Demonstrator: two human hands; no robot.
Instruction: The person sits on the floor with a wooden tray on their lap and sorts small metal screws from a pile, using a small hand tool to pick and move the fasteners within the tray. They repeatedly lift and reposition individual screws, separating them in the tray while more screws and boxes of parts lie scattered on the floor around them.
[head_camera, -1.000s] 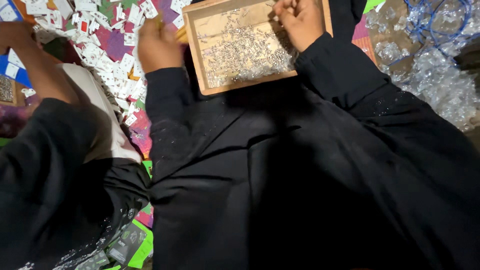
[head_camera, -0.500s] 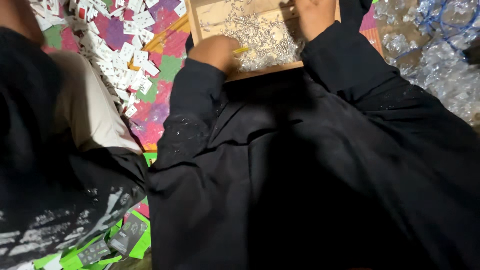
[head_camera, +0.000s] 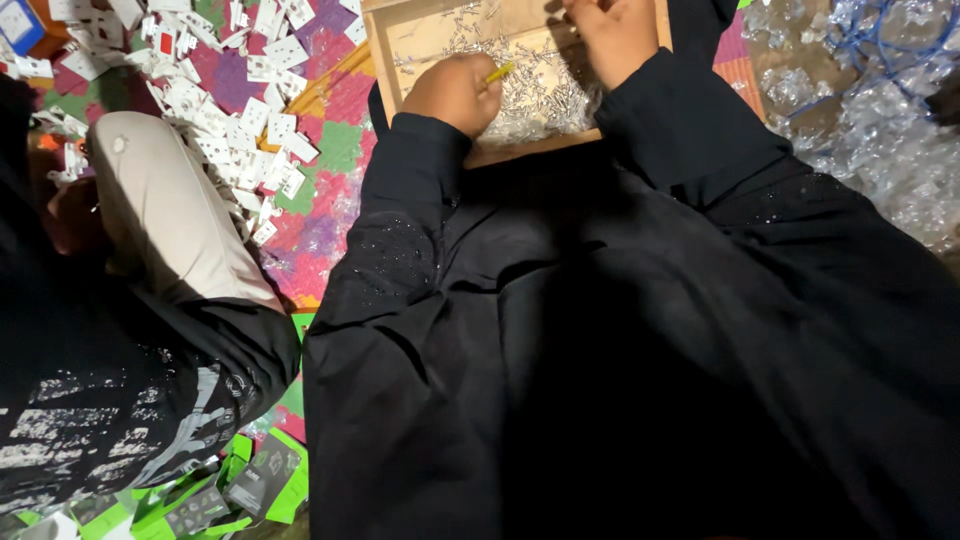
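One camera, worn on my head, looks steeply down over my black-sleeved arms and lap. At the top edge my left hand (head_camera: 452, 92) and right hand (head_camera: 612, 38) work in a wooden tray (head_camera: 385, 48), near the lens. A patterned mat (head_camera: 330, 150) fills the upper left; a seated co-worker's knee (head_camera: 165, 210) crowds the left side.

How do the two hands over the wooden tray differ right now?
The left hand is closed into a fist around a small yellow piece; the right hand shows nothing held. The left hand sits over the near part of the wooden tray; the right hand sits farther up, partly cut off by the frame's top edge. Both wear black sleeves and rest among the small silvery parts.
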